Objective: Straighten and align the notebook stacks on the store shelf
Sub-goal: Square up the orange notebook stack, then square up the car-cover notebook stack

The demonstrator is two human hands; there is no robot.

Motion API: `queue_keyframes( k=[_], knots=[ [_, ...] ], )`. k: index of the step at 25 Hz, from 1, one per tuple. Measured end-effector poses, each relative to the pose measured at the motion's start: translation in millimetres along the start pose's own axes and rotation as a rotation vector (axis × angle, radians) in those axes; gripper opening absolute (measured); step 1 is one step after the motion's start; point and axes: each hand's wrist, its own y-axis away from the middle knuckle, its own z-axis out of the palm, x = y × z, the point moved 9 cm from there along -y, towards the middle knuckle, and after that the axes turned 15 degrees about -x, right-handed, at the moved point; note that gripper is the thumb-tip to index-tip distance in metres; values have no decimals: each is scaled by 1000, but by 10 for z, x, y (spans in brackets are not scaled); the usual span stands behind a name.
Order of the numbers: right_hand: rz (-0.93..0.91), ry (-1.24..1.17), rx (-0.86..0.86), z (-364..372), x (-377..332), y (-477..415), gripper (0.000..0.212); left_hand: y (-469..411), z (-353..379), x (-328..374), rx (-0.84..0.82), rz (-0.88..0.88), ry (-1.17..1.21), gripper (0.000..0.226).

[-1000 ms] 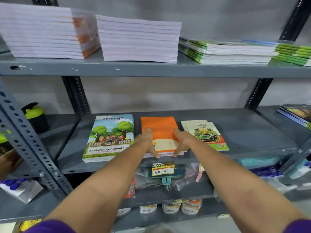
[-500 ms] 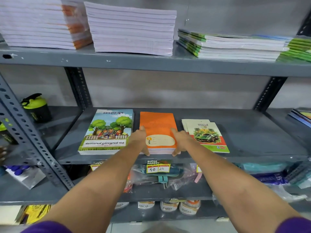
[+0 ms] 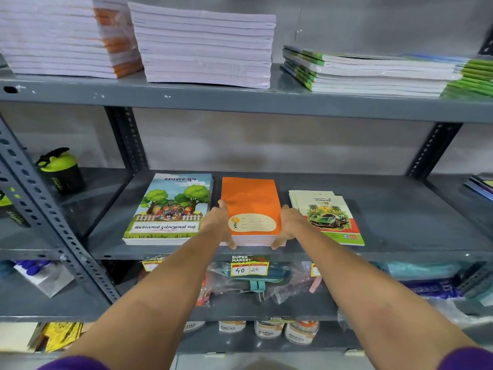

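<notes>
The orange notebook stack (image 3: 250,212) lies mid-shelf (image 3: 400,209) between the tree-cover stack (image 3: 170,209) and the car-cover notebooks (image 3: 326,217). We press it between our left hand (image 3: 220,224) and right hand (image 3: 289,224), fingers straight, palms flat against its sides.

Left hand (image 3: 219,225): wedged in the narrow gap between orange notebook stack (image 3: 250,206) and tree-cover stack (image 3: 170,209). Right hand (image 3: 289,225): travel-cover stack (image 3: 326,217) just beside, outward. Beyond both hands: bare shelf (image 3: 400,209) to the back wall; upper shelf (image 3: 240,102) overhead.
</notes>
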Motion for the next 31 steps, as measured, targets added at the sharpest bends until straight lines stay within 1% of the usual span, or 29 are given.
queue_keyframes(
  k=[4,8,10,11,13,14,15,17,20,21,23,25,26,29,31],
  knots=[
    [-1,-2,4,21,17,-7,111,17,-18,-21,27,-6,21,132],
    [-28,-50,2,47,34,13,107,50,20,-39,-10,-17,58,127],
    [-40,-50,-46,75,7,45,107,82,1,-52,-131,-46,113,127],
    [-43,-41,-66,60,11,65,107,106,-33,-34,-214,-64,96,127],
    [-57,-19,-99,-39,51,103,102,171,-183,37,-321,-102,-34,116],
    [-65,-16,-106,-125,111,122,99,185,-272,92,-322,-115,-97,111],
    [-71,-17,-99,-234,201,152,96,174,-346,157,-301,-126,-147,110],
    [-61,-21,-76,-435,458,215,92,114,-399,345,-236,-110,-174,114],
    [-29,-4,-32,-601,913,306,95,49,-254,764,-135,-16,-224,121],
    [-5,22,-36,-592,1061,317,97,43,-192,936,-96,34,-262,120],
    [75,91,-108,-457,1357,330,112,48,-59,1280,-52,116,-322,119],
    [121,48,-170,-288,1587,327,125,26,92,1540,-61,155,-360,116],
    [113,6,-161,-249,1650,318,127,23,149,1633,-74,157,-377,112],
    [33,-34,-58,-266,1729,264,120,2,216,1826,-37,152,-426,105],
    [7,-55,-29,-307,1747,277,109,-21,229,1929,4,156,-447,105]
  ],
)
